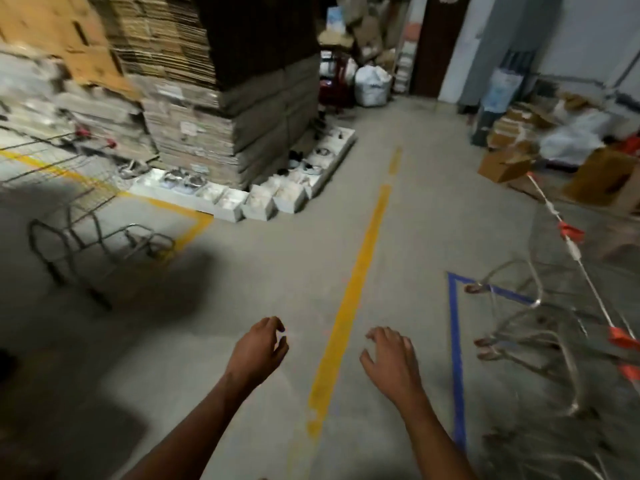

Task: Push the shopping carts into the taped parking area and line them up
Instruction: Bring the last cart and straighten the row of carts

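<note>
My left hand [260, 348] and my right hand [390, 359] hang in front of me over the bare concrete floor, fingers loosely curled, holding nothing. A wire shopping cart [74, 199] with red handle ends stands at the left, near a yellow floor line. At the right, several carts [540, 323] with red handle caps stand nested in a row. Their wheels sit inside the blue tape outline [456, 344] of the parking area. Both hands are well apart from every cart.
A long yellow line [360, 271] runs up the floor between my hands. Tall stacks of flat cardboard [207, 109] with white trays [256, 202] at their foot fill the left back. Open boxes [505, 164] and bags clutter the right wall. A dark door [436, 43] is at the far end.
</note>
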Demonstrator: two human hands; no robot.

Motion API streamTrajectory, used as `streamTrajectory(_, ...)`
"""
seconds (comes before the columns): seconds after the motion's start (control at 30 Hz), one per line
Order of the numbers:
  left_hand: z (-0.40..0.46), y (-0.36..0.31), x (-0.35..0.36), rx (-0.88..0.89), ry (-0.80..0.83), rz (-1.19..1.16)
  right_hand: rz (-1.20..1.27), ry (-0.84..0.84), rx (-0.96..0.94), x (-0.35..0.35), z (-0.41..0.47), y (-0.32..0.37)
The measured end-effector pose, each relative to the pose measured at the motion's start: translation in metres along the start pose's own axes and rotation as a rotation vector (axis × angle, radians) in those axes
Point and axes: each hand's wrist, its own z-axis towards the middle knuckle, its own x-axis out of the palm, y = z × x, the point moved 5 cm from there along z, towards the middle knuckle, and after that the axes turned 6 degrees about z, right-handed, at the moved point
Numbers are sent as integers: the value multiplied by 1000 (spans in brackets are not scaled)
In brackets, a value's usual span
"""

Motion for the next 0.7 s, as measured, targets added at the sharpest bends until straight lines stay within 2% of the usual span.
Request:
streamTrajectory(0.23, 65, 165, -75, -256, -101, 35, 37, 74, -271, 85, 174, 152)
streamTrajectory(0.43, 101, 266, -125, -380, -230, 54, 112, 108, -460, 142, 275, 281)
streamTrajectory(0.7, 180, 395, -143, -560, -266, 117, 140, 215, -615, 240, 425, 392)
